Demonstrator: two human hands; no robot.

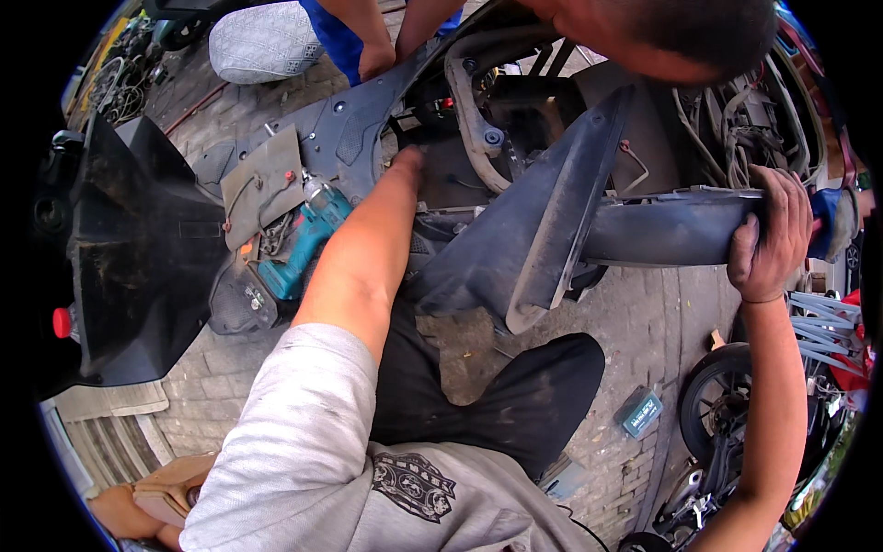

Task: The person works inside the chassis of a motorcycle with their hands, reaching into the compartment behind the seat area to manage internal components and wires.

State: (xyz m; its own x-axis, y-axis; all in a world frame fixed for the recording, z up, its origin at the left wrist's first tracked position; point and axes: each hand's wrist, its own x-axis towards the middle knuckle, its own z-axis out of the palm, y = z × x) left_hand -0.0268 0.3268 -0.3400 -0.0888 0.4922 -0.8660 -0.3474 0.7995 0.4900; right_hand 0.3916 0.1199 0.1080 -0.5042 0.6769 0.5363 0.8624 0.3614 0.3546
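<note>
Grey paving (644,299): beneath scooter (492,138), blue box (641,411) and black wheel (696,405)
Dark panel (667,230): along the scooter's near side
Right hand (777,230): grasping the panel's end
Left hand (407,164): at the scooter — fingers hidden, can't tell grip

Hand count, wearer: two, left hand (409,160) (fingers hidden) and right hand (775,235). Dark body parts near the hands: one triangular panel (529,235), one long curved panel (671,232); whether these two are a single piece, cannot tell. At left: one large black shell (152,248), one red knob (62,322). Power tools: one teal cordless driver (315,230). Ground items: one small teal box (641,411), one patterned cushion (265,42). Upper edge: two bare forearms (365,28), one head (676,32). Cables (740,129) at right: tangled, uncountable.
</note>
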